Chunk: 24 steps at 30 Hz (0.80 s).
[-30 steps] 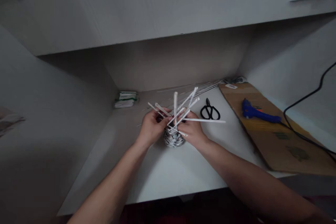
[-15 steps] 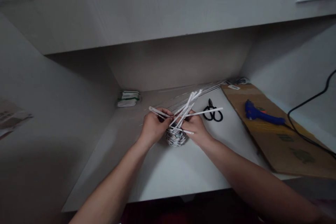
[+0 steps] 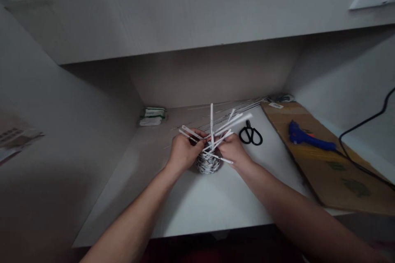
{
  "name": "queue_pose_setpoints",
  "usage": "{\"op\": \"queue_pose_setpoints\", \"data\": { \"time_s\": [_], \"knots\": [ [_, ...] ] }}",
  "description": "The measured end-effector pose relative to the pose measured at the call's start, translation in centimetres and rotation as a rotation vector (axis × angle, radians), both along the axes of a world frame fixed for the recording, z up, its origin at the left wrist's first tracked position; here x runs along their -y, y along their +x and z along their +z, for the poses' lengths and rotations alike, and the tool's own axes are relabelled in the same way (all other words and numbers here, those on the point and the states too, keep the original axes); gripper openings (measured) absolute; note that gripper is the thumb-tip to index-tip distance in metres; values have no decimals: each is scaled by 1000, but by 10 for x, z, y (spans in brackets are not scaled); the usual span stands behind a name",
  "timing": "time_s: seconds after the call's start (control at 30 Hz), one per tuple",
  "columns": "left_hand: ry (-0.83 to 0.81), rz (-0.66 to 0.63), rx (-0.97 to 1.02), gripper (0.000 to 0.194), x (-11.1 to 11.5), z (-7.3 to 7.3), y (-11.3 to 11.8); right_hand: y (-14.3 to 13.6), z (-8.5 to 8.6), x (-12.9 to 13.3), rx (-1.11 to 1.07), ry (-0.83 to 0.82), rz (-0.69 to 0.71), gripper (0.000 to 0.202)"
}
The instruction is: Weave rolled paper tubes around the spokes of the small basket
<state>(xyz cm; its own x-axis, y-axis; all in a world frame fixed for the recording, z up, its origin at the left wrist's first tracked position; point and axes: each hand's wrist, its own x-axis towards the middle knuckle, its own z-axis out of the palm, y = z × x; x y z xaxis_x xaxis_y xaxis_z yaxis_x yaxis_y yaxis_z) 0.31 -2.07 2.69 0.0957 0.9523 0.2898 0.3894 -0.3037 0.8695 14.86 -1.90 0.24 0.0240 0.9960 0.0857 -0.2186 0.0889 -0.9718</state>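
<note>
A small basket (image 3: 207, 165) woven from rolled paper stands on the white desk. Several white paper tubes (image 3: 211, 121) stick up and out from its rim at different angles. At the rim's left side, my left hand (image 3: 184, 148) pinches paper tubes between thumb and fingers, with two ends poking out past the knuckles. My right hand (image 3: 233, 151) is closed around the right side of the rim, among the tubes; its fingertips are partly hidden behind them. Beyond my right hand lie black-handled scissors (image 3: 250, 134).
A blue glue gun (image 3: 310, 136) with a black cord (image 3: 359, 166) rests on a cardboard sheet (image 3: 348, 191) at the right. Long thin sticks (image 3: 243, 107) lie along the back. A white-and-green packet (image 3: 152, 116) sits at the back left. An overhead panel (image 3: 197, 12) hangs above the desk (image 3: 212, 209).
The upright tubes have shifted: one now stands nearly vertical and others lean further right. Both hands stay at the basket rim. The whole view has moved slightly.
</note>
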Motion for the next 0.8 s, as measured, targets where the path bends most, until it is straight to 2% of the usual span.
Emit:
{"op": "queue_pose_setpoints", "data": {
  "time_s": [0.13, 0.23, 0.33, 0.5, 0.63, 0.73, 0.8],
  "knots": [
    [-1, 51, -20, 15, 0, 2, 0, -3, 1, 1, -73, -23, -44, 12],
    [8, 98, -6, 17, -2, 0, 0, -5, -1, 4, -94, 63, 0, 16],
    [5, 74, 52, 20, -5, -4, 0, -6, -3, 8, -4, 161, -28, 17],
    [-14, 73, 69, 18, -8, -7, -2, -4, -1, 11, 171, 220, -31, 11],
    [-13, 64, 58, 15, -5, -1, -4, -3, 1, 9, 115, 143, -41, 20],
    [-71, -35, 101, 15, -1, 5, -4, -3, 2, 6, 18, 79, -48, 25],
    [-78, -58, 86, 14, 1, 8, -4, -2, 1, 5, 17, 83, -42, 23]
  ]
}}
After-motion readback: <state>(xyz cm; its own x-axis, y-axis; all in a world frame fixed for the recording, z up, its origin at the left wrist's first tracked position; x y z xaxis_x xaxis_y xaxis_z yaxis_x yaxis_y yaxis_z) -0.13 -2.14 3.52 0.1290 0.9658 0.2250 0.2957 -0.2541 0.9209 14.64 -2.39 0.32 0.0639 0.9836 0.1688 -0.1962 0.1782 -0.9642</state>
